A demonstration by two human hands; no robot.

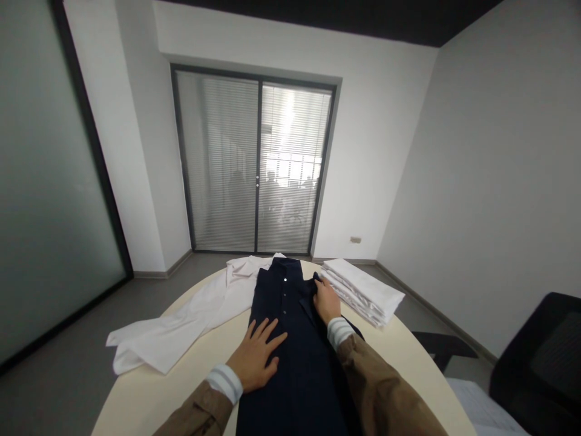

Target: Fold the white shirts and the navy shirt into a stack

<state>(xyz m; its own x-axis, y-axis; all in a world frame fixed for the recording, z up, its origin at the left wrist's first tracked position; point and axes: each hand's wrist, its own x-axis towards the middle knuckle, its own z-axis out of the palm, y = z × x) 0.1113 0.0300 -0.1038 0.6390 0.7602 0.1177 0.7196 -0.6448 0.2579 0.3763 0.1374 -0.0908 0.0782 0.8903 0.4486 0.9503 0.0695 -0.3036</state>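
A dark navy buttoned shirt point(290, 363) lies lengthwise down the middle of a round cream table point(190, 375). My left hand point(256, 357) rests flat on the shirt's left edge, fingers spread. Farther up, my right hand point(325, 301) presses on the shirt's right side near the chest, its fingers curled into the dark fabric. Both arms wear brown sleeves with striped cuffs.
A loose white shirt point(181, 324) sprawls on the table to the left. A stack of folded white garments point(363, 290) sits at the right rear. A black chair point(540, 357) stands at the lower right. Glass doors with blinds point(256, 163) fill the far wall.
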